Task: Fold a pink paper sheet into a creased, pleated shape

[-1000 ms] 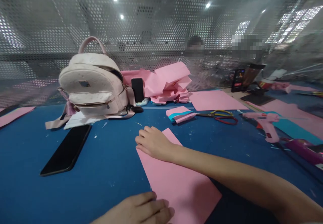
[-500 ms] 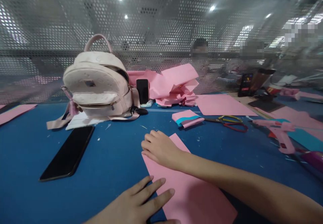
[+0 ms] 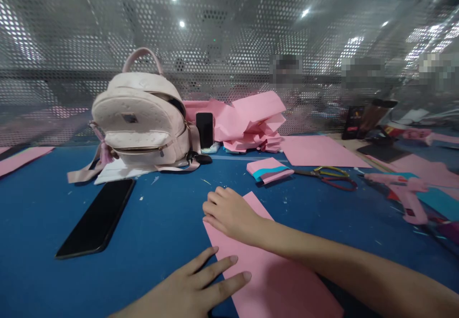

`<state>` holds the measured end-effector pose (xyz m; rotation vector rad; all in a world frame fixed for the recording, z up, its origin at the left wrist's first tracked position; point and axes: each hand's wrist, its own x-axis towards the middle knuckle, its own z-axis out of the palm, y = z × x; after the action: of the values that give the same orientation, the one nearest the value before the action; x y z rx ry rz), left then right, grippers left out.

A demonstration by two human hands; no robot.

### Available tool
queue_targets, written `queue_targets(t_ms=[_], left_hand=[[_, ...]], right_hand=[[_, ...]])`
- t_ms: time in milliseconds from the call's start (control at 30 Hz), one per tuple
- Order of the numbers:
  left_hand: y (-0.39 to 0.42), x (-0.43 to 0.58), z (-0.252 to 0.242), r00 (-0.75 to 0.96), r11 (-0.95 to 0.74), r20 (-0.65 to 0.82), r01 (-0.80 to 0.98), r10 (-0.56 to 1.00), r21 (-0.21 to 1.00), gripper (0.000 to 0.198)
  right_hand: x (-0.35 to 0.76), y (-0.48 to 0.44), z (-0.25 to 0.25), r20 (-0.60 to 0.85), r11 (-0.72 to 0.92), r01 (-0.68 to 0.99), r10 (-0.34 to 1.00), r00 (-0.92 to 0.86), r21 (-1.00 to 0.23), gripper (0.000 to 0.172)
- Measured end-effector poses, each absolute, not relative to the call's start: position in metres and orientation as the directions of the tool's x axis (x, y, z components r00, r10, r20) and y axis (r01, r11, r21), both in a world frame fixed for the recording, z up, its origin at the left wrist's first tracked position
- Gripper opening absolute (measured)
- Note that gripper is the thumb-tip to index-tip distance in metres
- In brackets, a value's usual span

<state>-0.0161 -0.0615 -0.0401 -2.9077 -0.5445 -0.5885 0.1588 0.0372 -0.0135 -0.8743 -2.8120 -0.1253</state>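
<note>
A sheet of pink paper lies slantwise on the blue table in front of me. My right hand is closed at its far left corner, the fingers curled over the paper's edge and the forearm crossing above the sheet. Lower down, my left hand rests with spread fingers, the fingertips on the sheet's left edge. Beyond my right hand sits a small folded pink paper piece with a blue stripe. Scissors with yellow and red handles lie beside it.
At the left is a large black phone, in front of a white backpack. Crumpled pink paper and a smaller upright phone stand by the perforated screen. Another pink sheet and a pink glue gun are at the right.
Both hands keep nearly the same places on the sheet. The whole scene has shifted slightly right in view, most at the right side.
</note>
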Motion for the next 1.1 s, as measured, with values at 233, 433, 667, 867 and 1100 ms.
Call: queue_targets(t_ms=[233, 433, 667, 867, 1100], left_hand=[[-0.059, -0.018, -0.049, 0.868, -0.923, 0.389, 0.371, 0.307, -0.099, 0.05], [-0.059, -0.022, -0.05, 0.908, -0.931, 0.299, 0.343, 0.295, -0.122, 0.052], [-0.058, -0.022, -0.056, 0.897, -0.934, 0.319, 0.347, 0.305, -0.082, 0.055], [-0.057, -0.024, -0.055, 0.926, -0.945, 0.216, 0.325, 0.309, -0.041, 0.069], [-0.058, -0.025, -0.047, 0.937, -0.947, 0.174, 0.317, 0.303, -0.057, 0.068]], right_hand=[[0.159, 0.037, -0.011, 0.206, 0.825, 0.564, 0.546, -0.812, 0.033, 0.018], [0.159, 0.037, -0.01, 0.195, 0.826, 0.563, 0.548, -0.813, 0.03, 0.019], [0.159, 0.038, -0.011, 0.194, 0.824, 0.566, 0.554, -0.81, 0.014, 0.018], [0.159, 0.039, -0.01, 0.184, 0.83, 0.558, 0.548, -0.816, 0.004, 0.019], [0.16, 0.039, -0.007, 0.177, 0.837, 0.547, 0.538, -0.824, 0.001, 0.017]])
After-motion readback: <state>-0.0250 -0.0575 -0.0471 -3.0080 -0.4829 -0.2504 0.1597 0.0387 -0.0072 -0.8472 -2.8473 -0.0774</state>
